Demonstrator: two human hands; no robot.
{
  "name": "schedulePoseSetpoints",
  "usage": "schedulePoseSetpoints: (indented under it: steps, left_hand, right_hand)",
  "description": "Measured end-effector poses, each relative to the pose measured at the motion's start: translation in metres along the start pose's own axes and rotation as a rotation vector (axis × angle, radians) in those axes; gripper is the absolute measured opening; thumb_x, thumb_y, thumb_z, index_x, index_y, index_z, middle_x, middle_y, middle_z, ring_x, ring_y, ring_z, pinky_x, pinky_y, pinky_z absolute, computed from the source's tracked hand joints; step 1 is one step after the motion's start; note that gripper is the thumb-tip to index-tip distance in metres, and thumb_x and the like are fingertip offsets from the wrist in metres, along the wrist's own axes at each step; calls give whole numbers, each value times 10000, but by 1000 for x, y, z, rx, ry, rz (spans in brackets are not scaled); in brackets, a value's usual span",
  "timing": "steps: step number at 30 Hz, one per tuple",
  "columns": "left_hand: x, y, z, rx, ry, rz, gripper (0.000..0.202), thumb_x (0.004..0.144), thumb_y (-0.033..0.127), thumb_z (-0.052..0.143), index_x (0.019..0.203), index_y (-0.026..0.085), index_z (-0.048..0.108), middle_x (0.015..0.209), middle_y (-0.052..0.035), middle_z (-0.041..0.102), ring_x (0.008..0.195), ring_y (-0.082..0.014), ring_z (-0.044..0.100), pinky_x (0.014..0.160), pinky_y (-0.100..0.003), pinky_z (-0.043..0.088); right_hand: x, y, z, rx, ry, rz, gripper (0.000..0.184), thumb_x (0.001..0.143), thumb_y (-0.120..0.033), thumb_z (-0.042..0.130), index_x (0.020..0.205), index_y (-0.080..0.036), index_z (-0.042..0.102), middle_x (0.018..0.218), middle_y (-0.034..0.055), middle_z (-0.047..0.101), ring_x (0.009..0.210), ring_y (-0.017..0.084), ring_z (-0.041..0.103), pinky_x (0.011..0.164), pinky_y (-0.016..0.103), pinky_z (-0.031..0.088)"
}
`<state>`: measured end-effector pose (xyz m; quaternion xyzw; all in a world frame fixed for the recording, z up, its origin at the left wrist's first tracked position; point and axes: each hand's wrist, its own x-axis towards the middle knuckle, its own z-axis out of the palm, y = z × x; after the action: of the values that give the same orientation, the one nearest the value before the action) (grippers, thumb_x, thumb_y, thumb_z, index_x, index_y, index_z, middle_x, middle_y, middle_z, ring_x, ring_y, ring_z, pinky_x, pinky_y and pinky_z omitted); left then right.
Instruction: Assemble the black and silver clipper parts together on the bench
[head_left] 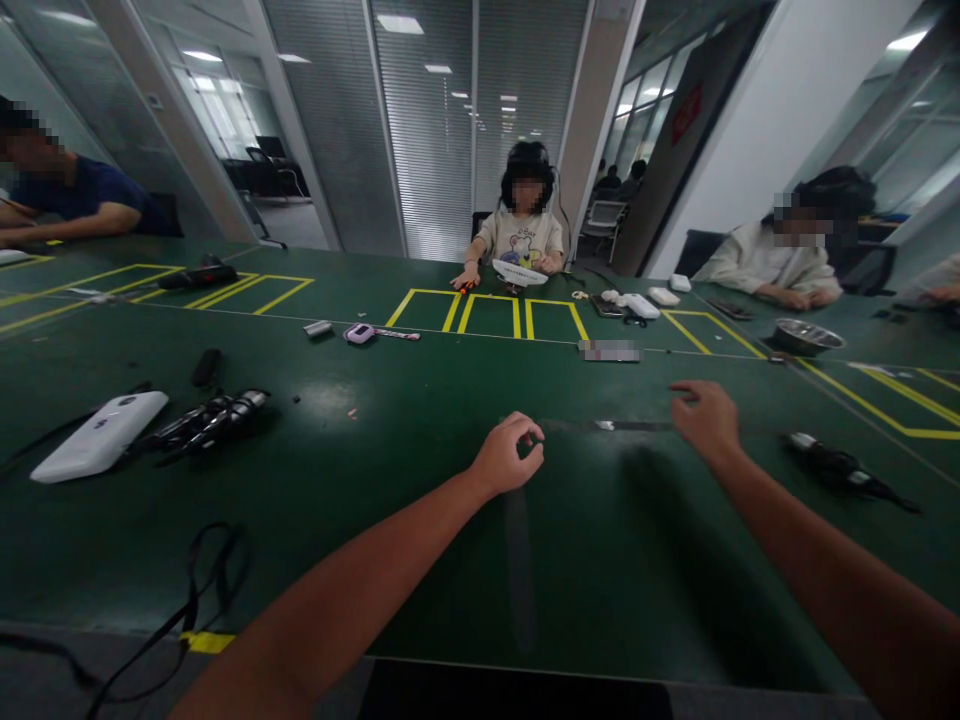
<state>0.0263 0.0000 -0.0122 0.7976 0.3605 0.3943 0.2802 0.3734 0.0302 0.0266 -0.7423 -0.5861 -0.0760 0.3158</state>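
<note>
left hand (510, 455), right hand (706, 418) well apart; both inside near table edge (600, 672)

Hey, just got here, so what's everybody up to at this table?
A person's left hand and right hand are over a green table, fingers curled. A dark strip shows between them; I can't tell whether either hand holds it. A white device and a black bundle lie off to the left. Another person sits across the table.
</note>
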Motion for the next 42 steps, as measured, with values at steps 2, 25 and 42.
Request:
schedulePoseSetpoints:
  steps: [2, 25, 42]
  left_hand:
    - [0, 0, 0, 4, 0, 4, 115, 842, 204, 552, 924, 167, 624, 945, -64, 582, 830, -171, 561, 757, -324, 485]
    - [2, 5, 5, 26, 29, 0, 101, 848, 189, 548, 910, 165, 624, 920, -61, 585, 822, -169, 563, 736, -307, 481]
    - [3, 0, 8, 33, 34, 31, 86, 837, 176, 556, 894, 165, 619, 889, -52, 581, 803, -165, 561, 723, -303, 465]
  right_hand:
    - [-21, -40, 20, 184, -12, -21, 261, 736, -178, 511, 917, -176, 700, 956, 70, 637, 799, 180, 584, 834, 341, 460]
    - [-66, -52, 53, 364, -24, 8, 198, 713, -152, 475, 743, -193, 666, 880, 56, 620, 738, 181, 581, 767, 344, 484]
    - [-69, -54, 59, 397, -17, -51, 228, 715, -140, 465, 763, -166, 686, 882, 66, 631, 766, 179, 587, 751, 325, 480]
